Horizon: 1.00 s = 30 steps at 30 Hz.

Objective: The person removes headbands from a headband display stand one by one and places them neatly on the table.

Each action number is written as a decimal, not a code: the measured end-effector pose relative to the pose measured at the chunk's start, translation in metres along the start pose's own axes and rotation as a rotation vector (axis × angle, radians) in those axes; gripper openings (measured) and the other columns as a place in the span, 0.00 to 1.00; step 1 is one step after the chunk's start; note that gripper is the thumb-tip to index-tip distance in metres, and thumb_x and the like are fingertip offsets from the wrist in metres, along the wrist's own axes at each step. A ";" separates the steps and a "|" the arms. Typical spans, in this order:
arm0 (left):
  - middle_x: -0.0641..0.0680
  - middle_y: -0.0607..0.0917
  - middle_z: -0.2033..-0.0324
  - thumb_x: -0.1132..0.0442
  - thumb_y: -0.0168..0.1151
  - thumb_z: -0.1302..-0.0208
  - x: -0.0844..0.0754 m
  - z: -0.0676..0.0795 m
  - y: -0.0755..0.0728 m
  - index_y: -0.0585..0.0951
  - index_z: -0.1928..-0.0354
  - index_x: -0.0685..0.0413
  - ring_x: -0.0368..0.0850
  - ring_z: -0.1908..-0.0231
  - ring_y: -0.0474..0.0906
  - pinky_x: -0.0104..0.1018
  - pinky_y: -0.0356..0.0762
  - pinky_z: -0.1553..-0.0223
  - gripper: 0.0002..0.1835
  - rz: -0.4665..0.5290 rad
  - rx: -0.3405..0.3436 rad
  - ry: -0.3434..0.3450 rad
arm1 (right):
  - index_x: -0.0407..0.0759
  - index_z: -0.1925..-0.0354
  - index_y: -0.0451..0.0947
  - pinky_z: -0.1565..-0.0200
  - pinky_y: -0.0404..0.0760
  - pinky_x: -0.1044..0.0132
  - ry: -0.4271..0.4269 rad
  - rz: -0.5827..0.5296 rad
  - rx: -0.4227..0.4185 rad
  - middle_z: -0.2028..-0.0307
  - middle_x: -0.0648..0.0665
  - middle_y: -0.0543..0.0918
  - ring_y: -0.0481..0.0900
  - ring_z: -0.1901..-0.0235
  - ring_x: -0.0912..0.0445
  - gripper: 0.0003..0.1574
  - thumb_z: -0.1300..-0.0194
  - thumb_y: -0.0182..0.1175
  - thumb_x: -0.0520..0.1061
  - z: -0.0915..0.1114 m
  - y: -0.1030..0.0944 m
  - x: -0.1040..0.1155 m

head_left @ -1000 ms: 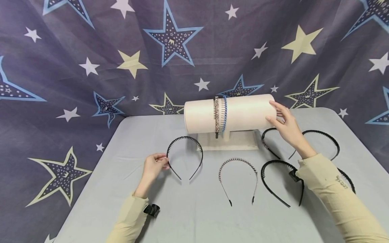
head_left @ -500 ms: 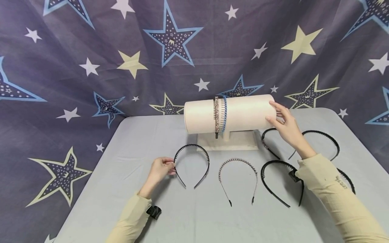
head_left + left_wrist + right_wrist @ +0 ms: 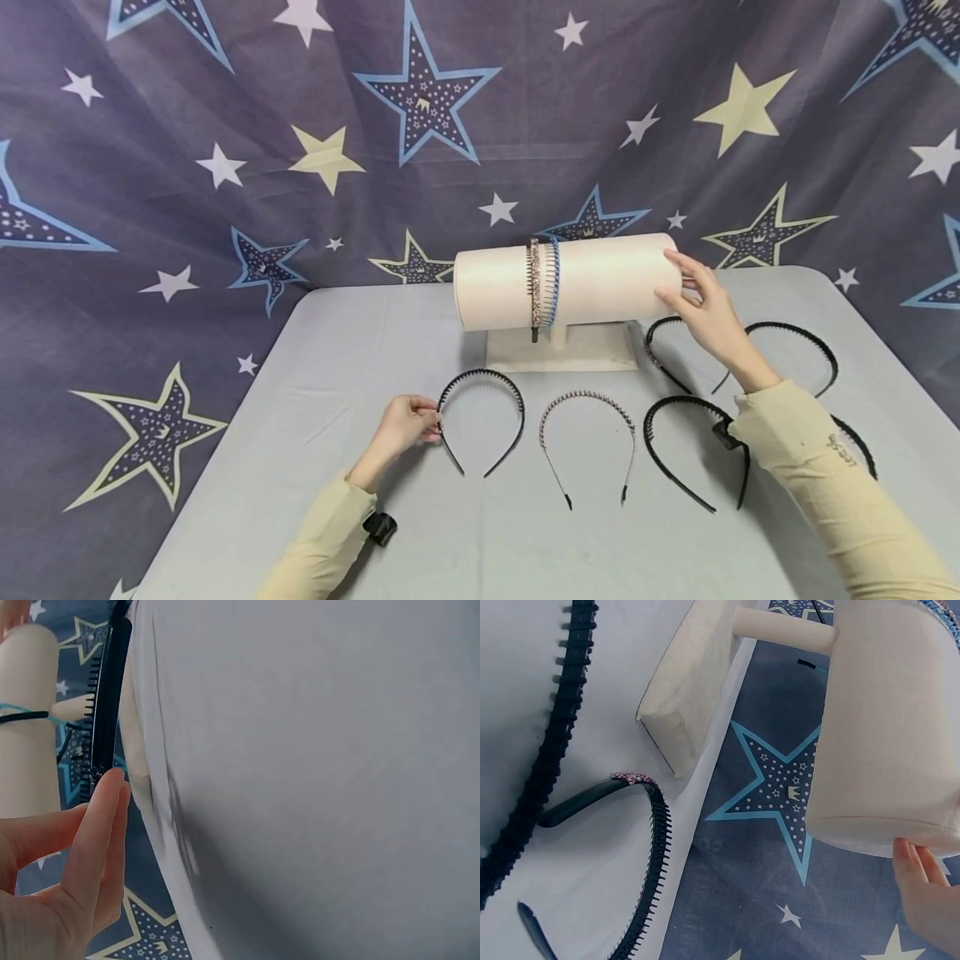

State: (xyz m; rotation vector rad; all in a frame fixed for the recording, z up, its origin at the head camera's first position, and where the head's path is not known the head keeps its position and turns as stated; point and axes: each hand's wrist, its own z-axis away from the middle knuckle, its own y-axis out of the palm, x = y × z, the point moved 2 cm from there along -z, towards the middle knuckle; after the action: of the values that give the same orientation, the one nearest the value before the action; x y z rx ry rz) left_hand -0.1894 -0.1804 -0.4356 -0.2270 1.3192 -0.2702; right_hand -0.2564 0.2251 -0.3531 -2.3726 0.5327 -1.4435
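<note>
My left hand (image 3: 405, 427) pinches the left arm of a black toothed headband (image 3: 482, 372), whose open ends point down toward me. In the left wrist view, thumb and fingers meet at the lower part of the headband (image 3: 111, 694). At the back, a cream cylindrical headband stand (image 3: 615, 279) carries a glittery headband (image 3: 536, 287) and a blue toothed headband (image 3: 555, 283) near its middle. My right hand (image 3: 712, 321) holds the right end of the cylinder, with the thumb in front and a finger near the top. The right wrist view shows fingertips at the end's rim.
A thin pinkish headband (image 3: 585, 393) lies at the middle of the grey-covered table (image 3: 450, 542). Several black headbands, one of them (image 3: 681, 400) closest to the pinkish one, lie under and around my right forearm. A starry curtain (image 3: 450, 192) hangs behind.
My left hand has moved right and toward me with the black headband, bringing it left of the pinkish one. The right hand and the stand have stayed in place.
</note>
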 end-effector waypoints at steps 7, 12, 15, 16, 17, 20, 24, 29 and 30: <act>0.62 0.79 0.78 0.79 0.52 0.47 0.001 0.000 0.004 0.71 0.61 0.80 0.39 0.84 0.75 0.34 0.81 0.77 0.10 0.030 0.053 -0.014 | 0.47 0.37 0.59 0.56 0.67 0.84 -0.003 -0.007 -0.004 0.47 0.38 0.63 0.65 0.55 0.68 0.32 0.39 0.54 0.42 0.000 0.000 0.000; 0.58 0.78 0.80 0.80 0.50 0.46 0.003 0.000 0.007 0.71 0.61 0.80 0.39 0.83 0.75 0.35 0.81 0.75 0.10 0.046 0.089 -0.034 | 0.47 0.37 0.59 0.53 0.67 0.82 -0.006 -0.006 -0.005 0.48 0.39 0.63 0.64 0.55 0.68 0.32 0.39 0.54 0.42 0.000 0.000 0.000; 0.57 0.77 0.81 0.80 0.50 0.46 0.004 0.001 0.008 0.70 0.62 0.81 0.39 0.84 0.75 0.34 0.81 0.75 0.10 0.050 0.105 -0.043 | 0.49 0.37 0.59 0.51 0.68 0.79 -0.002 0.000 -0.002 0.48 0.40 0.63 0.64 0.55 0.68 0.32 0.39 0.54 0.43 0.000 0.000 0.000; 0.57 0.77 0.81 0.80 0.50 0.46 0.005 0.000 0.008 0.70 0.61 0.81 0.39 0.84 0.75 0.34 0.81 0.75 0.10 0.052 0.108 -0.047 | 0.49 0.37 0.59 0.50 0.68 0.78 0.001 0.000 0.000 0.48 0.40 0.63 0.64 0.55 0.67 0.32 0.39 0.54 0.43 0.000 0.000 0.000; 0.57 0.77 0.82 0.80 0.50 0.46 0.006 0.000 0.009 0.70 0.62 0.81 0.39 0.84 0.74 0.34 0.81 0.75 0.10 0.051 0.112 -0.049 | 0.49 0.37 0.59 0.50 0.68 0.77 0.001 0.002 0.001 0.48 0.40 0.63 0.64 0.55 0.67 0.32 0.39 0.54 0.43 0.000 0.000 0.000; 0.57 0.78 0.82 0.80 0.50 0.46 0.007 -0.001 0.009 0.70 0.62 0.81 0.39 0.84 0.74 0.34 0.81 0.75 0.09 0.045 0.116 -0.055 | 0.49 0.37 0.59 0.49 0.69 0.75 0.003 0.002 0.003 0.49 0.40 0.63 0.64 0.55 0.67 0.32 0.38 0.53 0.43 0.000 0.000 0.000; 0.57 0.78 0.82 0.79 0.51 0.46 0.008 -0.002 0.009 0.71 0.62 0.81 0.39 0.85 0.75 0.34 0.81 0.75 0.09 0.024 0.120 -0.054 | 0.49 0.37 0.59 0.48 0.70 0.74 0.006 -0.001 0.004 0.49 0.40 0.63 0.64 0.55 0.66 0.32 0.38 0.53 0.43 0.000 0.000 0.000; 0.57 0.78 0.83 0.79 0.52 0.47 0.006 -0.002 0.009 0.73 0.63 0.80 0.38 0.85 0.75 0.33 0.81 0.76 0.09 -0.019 0.121 -0.052 | 0.49 0.37 0.59 0.49 0.70 0.76 0.003 -0.006 0.002 0.50 0.41 0.64 0.64 0.55 0.67 0.32 0.38 0.53 0.43 0.000 0.000 0.000; 0.57 0.78 0.83 0.79 0.52 0.47 0.006 -0.002 0.008 0.73 0.64 0.80 0.38 0.85 0.75 0.32 0.81 0.77 0.09 -0.028 0.121 -0.051 | 0.49 0.37 0.59 0.49 0.70 0.77 0.001 -0.006 0.001 0.50 0.41 0.64 0.65 0.55 0.67 0.32 0.38 0.53 0.43 0.000 0.001 0.000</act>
State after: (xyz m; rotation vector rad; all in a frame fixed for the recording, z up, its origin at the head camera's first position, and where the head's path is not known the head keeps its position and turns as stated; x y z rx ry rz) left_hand -0.1891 -0.1743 -0.4441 -0.1493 1.2456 -0.3650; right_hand -0.2563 0.2249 -0.3537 -2.3749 0.5256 -1.4470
